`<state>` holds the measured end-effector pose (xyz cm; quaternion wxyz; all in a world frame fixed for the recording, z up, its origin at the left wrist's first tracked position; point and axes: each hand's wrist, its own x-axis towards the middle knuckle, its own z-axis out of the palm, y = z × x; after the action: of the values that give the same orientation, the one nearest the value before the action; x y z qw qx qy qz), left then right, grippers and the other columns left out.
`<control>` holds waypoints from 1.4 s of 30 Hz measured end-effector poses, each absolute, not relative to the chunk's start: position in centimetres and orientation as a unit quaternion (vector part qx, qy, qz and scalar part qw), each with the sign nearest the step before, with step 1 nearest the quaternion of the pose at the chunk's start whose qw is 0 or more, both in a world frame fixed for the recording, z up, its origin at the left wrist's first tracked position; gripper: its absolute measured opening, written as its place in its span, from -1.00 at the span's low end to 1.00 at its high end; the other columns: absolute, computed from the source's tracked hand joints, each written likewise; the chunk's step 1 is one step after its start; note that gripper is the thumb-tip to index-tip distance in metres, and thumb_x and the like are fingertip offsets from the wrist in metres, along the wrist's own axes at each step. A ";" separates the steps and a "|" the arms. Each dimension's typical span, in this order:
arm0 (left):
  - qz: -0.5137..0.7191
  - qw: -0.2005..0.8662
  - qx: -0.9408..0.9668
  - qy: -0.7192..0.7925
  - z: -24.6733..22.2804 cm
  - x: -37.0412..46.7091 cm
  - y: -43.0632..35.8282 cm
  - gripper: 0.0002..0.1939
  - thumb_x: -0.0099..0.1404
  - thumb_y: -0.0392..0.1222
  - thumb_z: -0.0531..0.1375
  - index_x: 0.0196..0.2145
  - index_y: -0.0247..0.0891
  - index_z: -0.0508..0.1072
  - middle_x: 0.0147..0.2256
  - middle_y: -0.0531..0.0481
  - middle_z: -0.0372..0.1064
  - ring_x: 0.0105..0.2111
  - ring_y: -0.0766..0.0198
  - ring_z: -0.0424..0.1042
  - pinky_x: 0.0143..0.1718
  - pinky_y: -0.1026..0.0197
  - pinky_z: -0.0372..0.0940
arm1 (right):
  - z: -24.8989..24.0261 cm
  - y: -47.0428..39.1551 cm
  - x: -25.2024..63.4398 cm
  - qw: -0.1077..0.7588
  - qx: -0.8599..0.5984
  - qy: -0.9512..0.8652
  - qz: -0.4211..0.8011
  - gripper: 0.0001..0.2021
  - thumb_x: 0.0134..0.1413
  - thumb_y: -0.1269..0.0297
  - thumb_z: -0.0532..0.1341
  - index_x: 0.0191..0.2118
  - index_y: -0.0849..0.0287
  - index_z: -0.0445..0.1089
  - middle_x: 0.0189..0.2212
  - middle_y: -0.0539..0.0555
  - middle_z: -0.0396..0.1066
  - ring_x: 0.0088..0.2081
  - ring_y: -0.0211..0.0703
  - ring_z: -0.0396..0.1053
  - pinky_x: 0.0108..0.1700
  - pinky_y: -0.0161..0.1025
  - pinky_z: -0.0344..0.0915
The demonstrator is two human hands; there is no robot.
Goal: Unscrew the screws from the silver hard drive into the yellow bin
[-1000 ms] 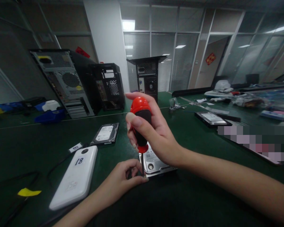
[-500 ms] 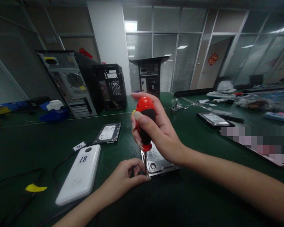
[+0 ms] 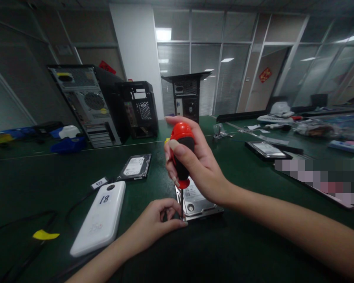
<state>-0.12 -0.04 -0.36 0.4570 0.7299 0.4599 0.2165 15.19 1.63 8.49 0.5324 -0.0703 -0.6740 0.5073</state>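
In the middle of the head view my right hand (image 3: 205,165) is wrapped round a screwdriver (image 3: 184,157) with a red and black handle. It is upright, and its thin shaft runs down to the near left corner of a silver hard drive (image 3: 199,202) lying on the green table. My left hand (image 3: 162,216) is closed, thumb and fingers curled against that same corner beside the screwdriver's tip. Exactly where the tip meets the drive is hidden by the fingertips. The right hand and handle cover the drive's far part.
Left of the drive lie a white case marked 18 (image 3: 98,220), black cables and a second hard drive (image 3: 135,166). Another drive (image 3: 267,150) rests at right, near a pixelated flat object (image 3: 318,182). Computer towers (image 3: 85,106) and a blue bin (image 3: 67,144) stand behind.
Both hands and the screwdriver stay nearly where they were. The whole view has shifted very slightly; the hard drive has not visibly moved.
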 end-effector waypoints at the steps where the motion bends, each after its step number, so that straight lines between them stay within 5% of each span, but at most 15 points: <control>1: 0.217 0.457 0.731 0.459 -0.4 -0.1 0.0 -0.73 0.13 -0.05 0.29 -0.33 -0.32 0.46 -0.58 0.21 0.01 -0.54 0.38 0.04 -0.52 0.33 -0.09 | 8.5 1.6 15.2 0.531 -0.073 -0.675 0.507 -0.62 0.16 0.15 0.17 0.07 -0.10 0.08 -0.37 -0.08 0.21 -0.54 -0.40 0.23 -0.52 -0.37 0.26; 36: 0.215 0.435 0.741 0.464 -0.2 0.0 -0.1 -0.74 0.14 -0.05 0.28 -0.31 -0.32 0.49 -0.57 0.19 0.06 -0.52 0.37 0.07 -0.50 0.33 -0.07 | 8.7 1.5 15.3 0.528 -0.059 -0.669 0.519 -0.65 0.11 0.24 0.25 -0.02 -0.02 0.15 -0.43 -0.12 0.19 -0.50 -0.41 0.27 -0.45 -0.38 0.32; 42: 0.216 0.436 0.738 0.467 -0.4 -0.1 -0.2 -0.73 0.11 -0.06 0.31 -0.32 -0.32 0.48 -0.57 0.20 0.06 -0.53 0.37 0.07 -0.52 0.33 -0.06 | 9.0 1.6 15.4 0.529 -0.046 -0.669 0.520 -0.69 0.10 0.31 0.25 -0.07 0.05 0.16 -0.32 -0.08 0.23 -0.44 -0.42 0.30 -0.36 -0.34 0.36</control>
<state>-0.10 -0.16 -0.39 0.4356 0.7384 0.4672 0.2159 15.37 1.56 9.01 0.5288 -0.0458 -0.6689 0.5204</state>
